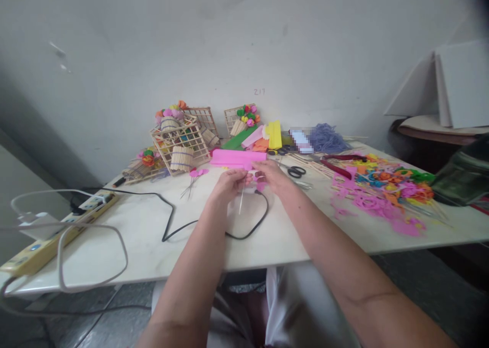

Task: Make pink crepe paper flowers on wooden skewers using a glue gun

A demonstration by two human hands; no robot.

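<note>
Both my hands meet over the middle of the white table. My left hand pinches a thin wooden stick that hangs down toward the table. My right hand is closed on a small pink foam piece at the top of the stick. Just behind my hands lies a flat pink foam sheet. A small pink foam flower on a stick lies to the left of my hands.
Wooden stick cages with foam flowers stand at the back left. Scissors, red pliers and a heap of coloured foam flowers and scraps lie to the right. A black cable crosses the table; a power strip sits at the left edge.
</note>
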